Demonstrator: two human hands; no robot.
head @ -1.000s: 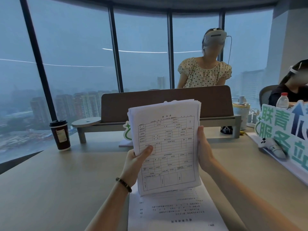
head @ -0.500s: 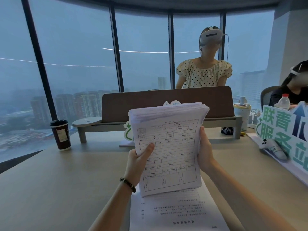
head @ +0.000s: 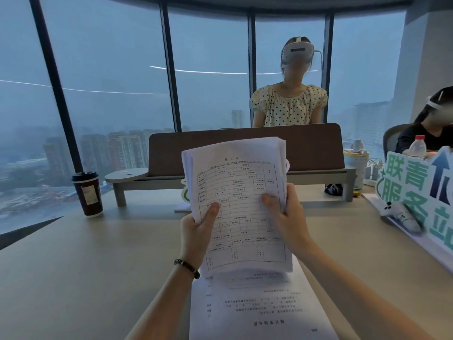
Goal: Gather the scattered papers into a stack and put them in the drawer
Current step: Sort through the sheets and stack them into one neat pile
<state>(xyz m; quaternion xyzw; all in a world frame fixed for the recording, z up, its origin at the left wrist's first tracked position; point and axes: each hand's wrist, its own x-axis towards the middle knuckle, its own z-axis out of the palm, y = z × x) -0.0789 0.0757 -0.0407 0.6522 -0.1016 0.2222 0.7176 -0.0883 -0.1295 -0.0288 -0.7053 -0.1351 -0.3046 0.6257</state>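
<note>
I see dim, bluish daylight from the hazy windows (head: pixel 117 94) ahead; reflected light streaks cross the glass, frame edges bow, and the near sheet (head: pixel 255 312) looks soft.

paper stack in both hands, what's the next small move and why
Probably tap the paper stack down on the desk to square it: both the left hand and right hand grip it upright, its top edges look fanned, and a loose sheet lies below, not yet gathered.
</note>
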